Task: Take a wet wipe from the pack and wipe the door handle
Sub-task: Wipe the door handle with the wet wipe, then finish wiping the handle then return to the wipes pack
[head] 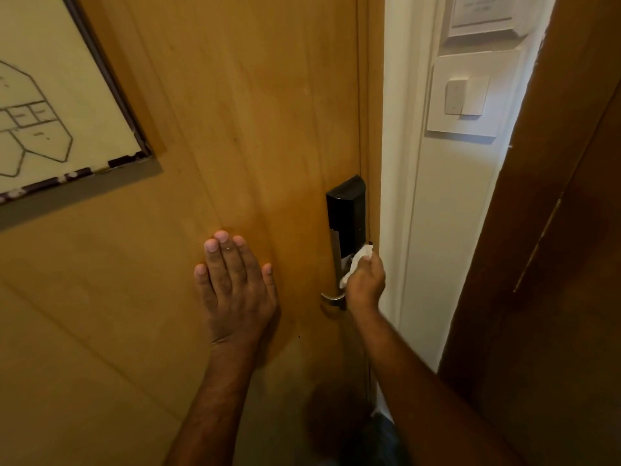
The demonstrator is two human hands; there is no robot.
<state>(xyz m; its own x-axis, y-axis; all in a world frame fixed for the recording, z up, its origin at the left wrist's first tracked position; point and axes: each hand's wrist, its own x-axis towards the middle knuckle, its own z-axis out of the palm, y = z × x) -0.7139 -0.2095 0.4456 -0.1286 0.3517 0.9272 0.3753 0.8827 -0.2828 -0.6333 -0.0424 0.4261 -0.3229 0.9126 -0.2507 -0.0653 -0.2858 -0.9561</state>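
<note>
A black and silver electronic lock [346,210] sits at the right edge of the wooden door [252,112]. Its metal lever handle [331,297] pokes out to the left below it. My right hand [365,284] is shut on a crumpled white wet wipe [358,262] and presses it against the silver plate just above the lever. My left hand [235,287] lies flat on the door, fingers spread, to the left of the lock. The wipe pack is not in view.
A framed floor plan [50,105] hangs on the door at upper left. A white wall [437,230] with a switch plate [465,95] stands right of the door. A dark wooden panel [554,264] fills the right edge.
</note>
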